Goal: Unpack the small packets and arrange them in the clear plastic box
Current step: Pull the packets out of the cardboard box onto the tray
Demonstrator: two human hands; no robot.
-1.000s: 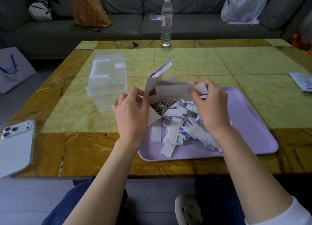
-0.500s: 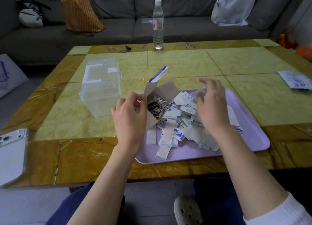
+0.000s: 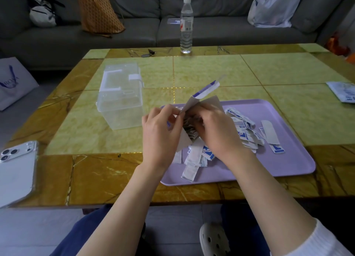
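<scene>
Left hand [image 3: 161, 134] pinches the open carton [image 3: 208, 104] by its near edge and holds it tipped over the tray. Right hand [image 3: 219, 134] has its fingers down in the carton mouth. They're curled, but I can't tell whether they have packets or just card.

Layout, big to small:
- Table [image 3: 211, 71]: everything sits on it.
- Tray [image 3: 288, 165]: purple, at the near edge, right in front of me.
- Clear plastic box [image 3: 121, 102]: just left of the tray, not touching it. Lid looks down with the white latch across it, and I see nothing inside.
- Carton: flaps open, above the tray's left end, between my hands.
- Packets [image 3: 244, 134]: loose heap on the tray under and right of my right hand. A few more are wedged in the carton mouth.

Step, as I read it: I'm unpacking, and arranging isn't started.

Next move:
- Drag or shake the last packets out onto the tray.
- Put the carton down off the tray.
- Open the box, which needs one hand free for the latch and probably the other to steady it.
- Square the packets into small stacks before loading, since the heap is too jumbled to lift as one.
</scene>
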